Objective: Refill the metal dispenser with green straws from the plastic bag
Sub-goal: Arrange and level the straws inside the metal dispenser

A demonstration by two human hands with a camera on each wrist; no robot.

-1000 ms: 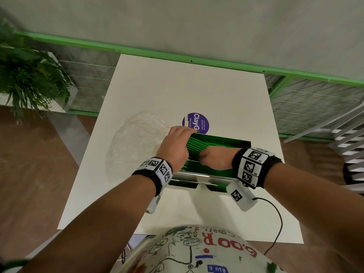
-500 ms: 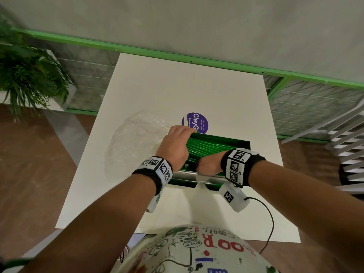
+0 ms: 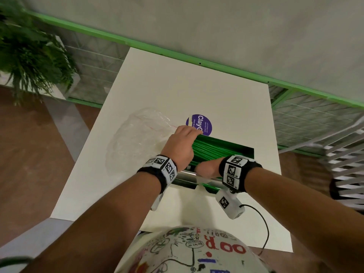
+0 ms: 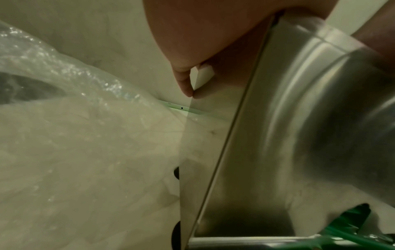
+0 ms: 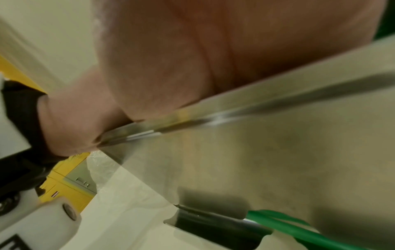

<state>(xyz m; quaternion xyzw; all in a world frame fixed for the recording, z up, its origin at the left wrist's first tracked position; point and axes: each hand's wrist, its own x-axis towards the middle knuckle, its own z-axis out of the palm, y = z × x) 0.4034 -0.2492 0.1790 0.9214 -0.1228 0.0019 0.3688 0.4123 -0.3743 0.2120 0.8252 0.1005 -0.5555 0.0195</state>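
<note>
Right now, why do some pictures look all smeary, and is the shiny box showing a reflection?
Head view: sharp, straight edges bend. Left wrist view: the metal box is smeared at its rounded edge and mirrors the table; the plastic bag glints. Right wrist view: the right hand and straws are soft with blur.

The straws (image 3: 212, 148) were bright green. The dispenser (image 4: 267, 152) was shiny silver. The plastic bag (image 3: 136, 138) was see-through with a thin red line on it. The table (image 3: 177, 91) was white. A round sticker (image 3: 201, 124) on it was purple with white letters. The wrist bands (image 3: 161, 166) were black with white squares that had black blocky patterns. The rail (image 3: 216, 66) was light green, the wall (image 3: 216, 26) was grey and the floor (image 3: 29, 144) was brown. The plant (image 3: 29, 56) was dark green. The shirt (image 3: 193, 251) was white with red, blue, black and green doodles.
</note>
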